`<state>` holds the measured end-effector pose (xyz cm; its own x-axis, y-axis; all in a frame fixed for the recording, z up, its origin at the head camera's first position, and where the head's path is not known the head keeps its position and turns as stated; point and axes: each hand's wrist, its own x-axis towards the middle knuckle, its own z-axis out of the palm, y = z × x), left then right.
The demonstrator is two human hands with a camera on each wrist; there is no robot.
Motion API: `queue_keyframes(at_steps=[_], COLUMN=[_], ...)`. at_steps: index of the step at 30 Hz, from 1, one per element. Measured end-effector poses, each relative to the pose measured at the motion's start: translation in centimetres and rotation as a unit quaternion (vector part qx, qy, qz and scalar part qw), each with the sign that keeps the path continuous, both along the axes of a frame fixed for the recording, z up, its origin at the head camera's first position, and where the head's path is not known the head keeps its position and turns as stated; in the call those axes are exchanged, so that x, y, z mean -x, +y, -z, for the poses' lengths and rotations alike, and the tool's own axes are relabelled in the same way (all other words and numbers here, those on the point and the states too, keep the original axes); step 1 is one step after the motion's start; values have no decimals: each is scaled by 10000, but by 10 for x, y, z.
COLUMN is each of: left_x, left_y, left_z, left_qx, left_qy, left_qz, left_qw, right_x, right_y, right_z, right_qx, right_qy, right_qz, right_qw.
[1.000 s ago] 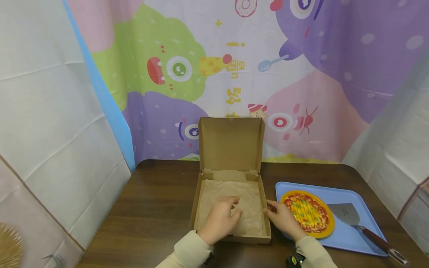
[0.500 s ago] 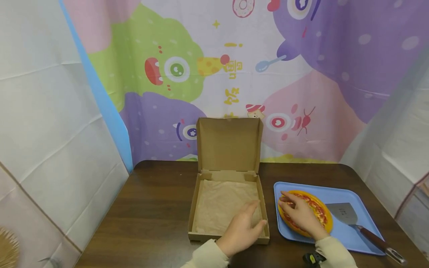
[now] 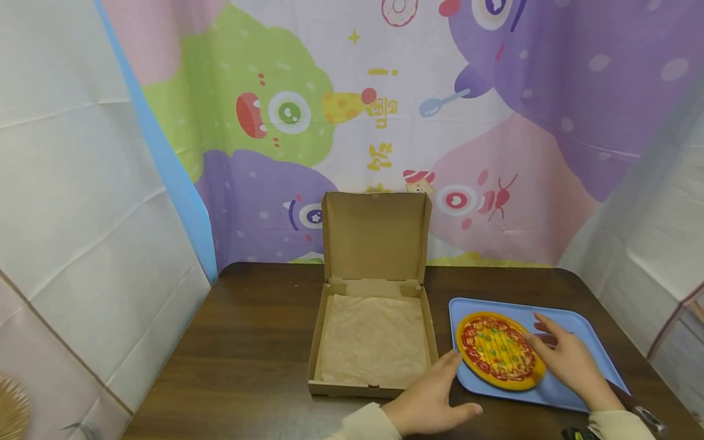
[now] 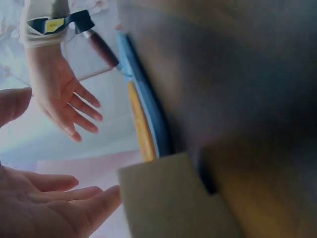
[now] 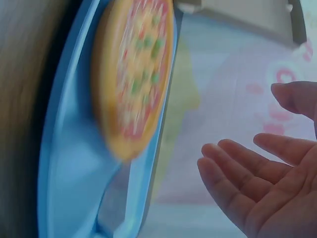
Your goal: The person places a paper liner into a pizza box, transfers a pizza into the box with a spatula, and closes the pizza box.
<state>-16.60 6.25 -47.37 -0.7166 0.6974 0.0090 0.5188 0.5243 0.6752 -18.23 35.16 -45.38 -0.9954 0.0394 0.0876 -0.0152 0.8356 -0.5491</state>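
Note:
A round pizza with red, yellow and green topping lies on a blue tray. My right hand hovers over the tray just right of the pizza, fingers loosely spread and holding nothing. Beneath it, a turner with a brown handle is partly hidden; its metal blade shows in the right wrist view. My left hand is held off the near right corner of a cardboard pizza box, relaxed and holding nothing. The box's lid stands up, and crumpled brown paper lines its base.
Box and tray stand side by side on a dark wooden table. Behind them hangs a curtain with cartoon monsters. A straw-coloured woven thing is at the lower left.
Both hands have moved right: the left from over the paper to beyond the box's near right corner, the right from the box's side across the pizza to the turner's side of the tray.

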Motion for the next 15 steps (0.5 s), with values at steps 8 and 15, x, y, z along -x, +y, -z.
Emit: queue_keyframes(at_steps=[8,15], left_x=[-7,-13], left_y=[18,32], left_z=[6,3], left_qx=[799,840], left_qy=[552,671], left_qz=[-20,129], left_qw=[9953,9941], right_x=[-17,-25], right_y=[51,83], right_z=[5,16], right_qx=[-821,-1027], right_qy=[143,-414], right_qz=[306,544], right_qw=[9961,9924])
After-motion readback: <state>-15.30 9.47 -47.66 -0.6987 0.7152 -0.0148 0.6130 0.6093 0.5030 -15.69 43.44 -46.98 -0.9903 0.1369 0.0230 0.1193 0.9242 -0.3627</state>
